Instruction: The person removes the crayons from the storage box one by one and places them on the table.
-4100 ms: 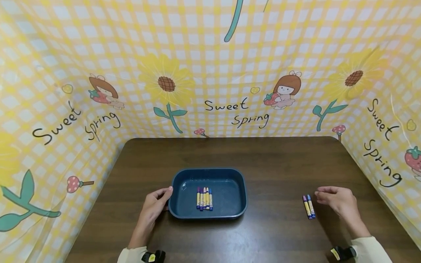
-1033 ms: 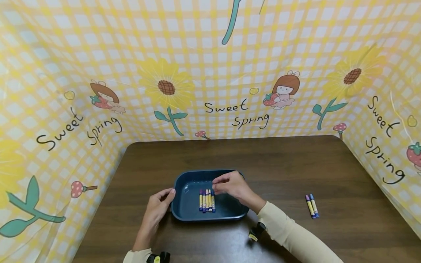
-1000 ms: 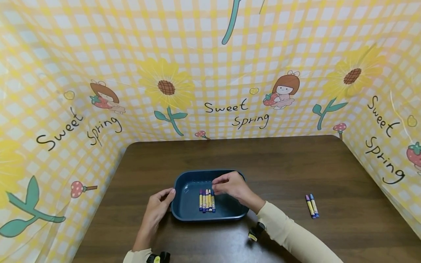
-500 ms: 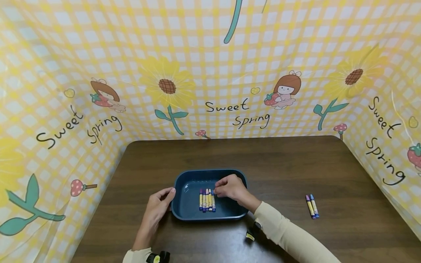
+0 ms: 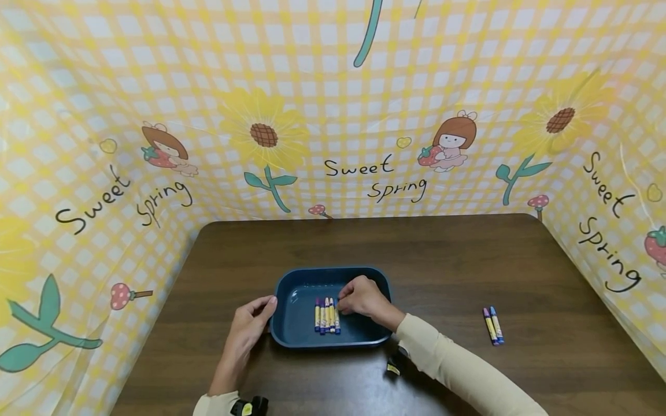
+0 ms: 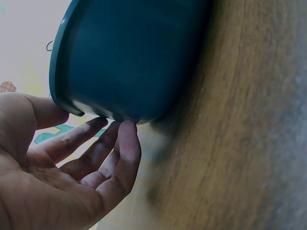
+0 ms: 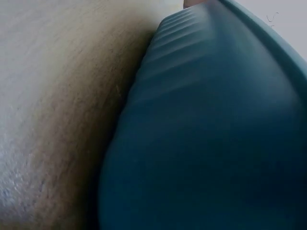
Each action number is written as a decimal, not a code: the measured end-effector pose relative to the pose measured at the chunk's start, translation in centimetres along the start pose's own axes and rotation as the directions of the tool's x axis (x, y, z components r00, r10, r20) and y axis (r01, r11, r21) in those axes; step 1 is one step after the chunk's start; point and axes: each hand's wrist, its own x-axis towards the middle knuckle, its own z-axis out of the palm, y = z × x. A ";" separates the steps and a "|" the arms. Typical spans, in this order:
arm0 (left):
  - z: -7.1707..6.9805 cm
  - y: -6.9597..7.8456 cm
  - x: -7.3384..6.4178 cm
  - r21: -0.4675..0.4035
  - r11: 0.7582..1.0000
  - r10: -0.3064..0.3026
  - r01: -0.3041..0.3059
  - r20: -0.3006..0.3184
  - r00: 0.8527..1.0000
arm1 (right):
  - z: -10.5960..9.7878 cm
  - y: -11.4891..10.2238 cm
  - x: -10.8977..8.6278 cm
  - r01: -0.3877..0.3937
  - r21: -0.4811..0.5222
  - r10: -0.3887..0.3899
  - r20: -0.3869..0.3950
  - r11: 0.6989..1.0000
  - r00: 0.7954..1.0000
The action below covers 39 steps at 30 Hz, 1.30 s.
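A dark blue rectangular tray (image 5: pixel 364 335) stands on the table with several crayons (image 5: pixel 322 318) side by side inside it, yellow-wrapped with purple, peach and blue tips. My left hand (image 5: pixel 250 320) holds the tray's left end, thumb at the rim and fingers against the outer wall (image 6: pixel 124 62), as the left wrist view shows. Reaching over the right side, my right hand (image 5: pixel 364 300) pinches the upper end of the rightmost crayon (image 5: pixel 337 325), whose tip is hidden behind the fingertips. The right wrist view shows only the tray's outer wall (image 7: pixel 192 134) and the tabletop.
Two more crayons (image 5: pixel 493 326), one pink-purple and one blue, lie together on the brown wooden table (image 5: pixel 442 254) to the right of the tray. A yellow checked cloth (image 5: pixel 333 86) surrounds the table's back and sides.
My right hand has gone from beside the two crayons on the right into the tray, then slightly down onto the rightmost crayon there. My left hand keeps its place at the tray's end.
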 end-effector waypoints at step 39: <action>0.1 0.1 -0.2 0.017 1.000 -0.026 0.026 -0.008 1.000 | 1.0 -0.6 0.0 0.135 -0.332 -0.133 0.028 0.934 0.991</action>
